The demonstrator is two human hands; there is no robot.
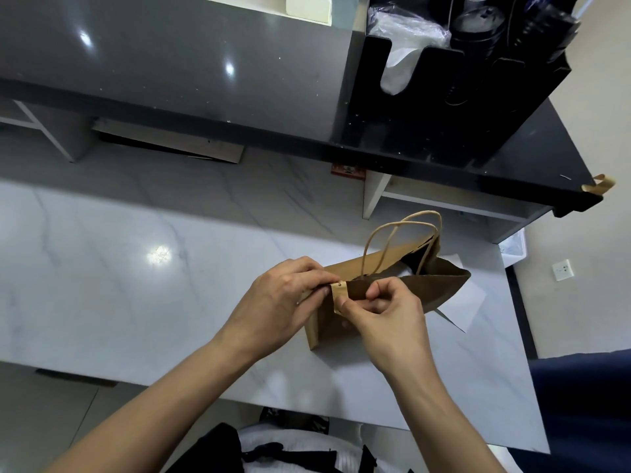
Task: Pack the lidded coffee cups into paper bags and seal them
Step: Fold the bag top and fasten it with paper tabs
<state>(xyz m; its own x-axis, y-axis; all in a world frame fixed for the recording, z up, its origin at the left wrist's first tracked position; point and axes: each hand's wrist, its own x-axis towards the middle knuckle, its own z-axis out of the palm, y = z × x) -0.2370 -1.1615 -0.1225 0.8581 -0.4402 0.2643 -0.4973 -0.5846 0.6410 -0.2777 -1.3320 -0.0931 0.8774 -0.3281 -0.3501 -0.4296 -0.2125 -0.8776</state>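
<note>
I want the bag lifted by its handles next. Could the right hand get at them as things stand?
Probably yes, once it lets go. The right hand pinches the sticker at the paper bag top; the handles stand upright just beyond it, nothing over them.

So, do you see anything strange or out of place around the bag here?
One small oddity: a loose curl of tan tape hangs off the far right corner of the dark counter. Otherwise the paper bag is intact while the left hand and right hand press a sticker over its rim.
</note>
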